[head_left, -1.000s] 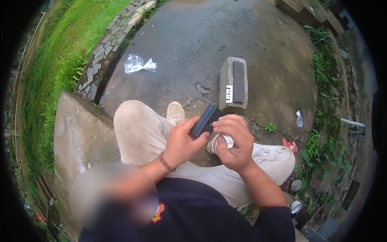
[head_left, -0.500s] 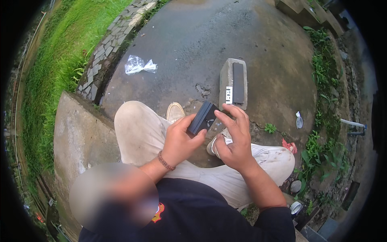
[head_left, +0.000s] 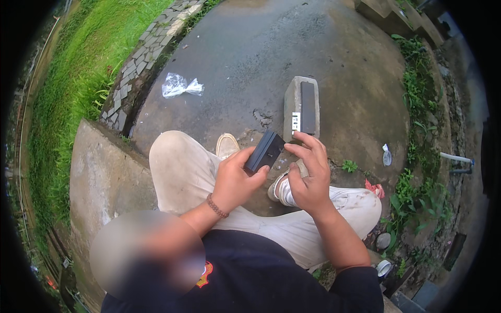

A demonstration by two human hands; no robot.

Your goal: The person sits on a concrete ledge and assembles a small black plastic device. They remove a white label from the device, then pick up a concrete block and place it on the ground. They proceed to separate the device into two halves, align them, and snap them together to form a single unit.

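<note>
**Over the knees: dark block gripped in both hands**

Above the near lap, dark block (head_left: 264, 151) clamped in left hand (head_left: 233, 182), thumb along one long side, fingers wrapped under, tilted up and right so the top face shows. Right hand (head_left: 308, 177) pinching its far right corner with fingertips, apparently steadying it. Held clear of shoe (head_left: 227, 145) and trousers. Farther off on wet ground, concrete brick (head_left: 301, 107) lying flat; crumpled plastic bag (head_left: 178, 86) well apart at far left, near grass.
</note>
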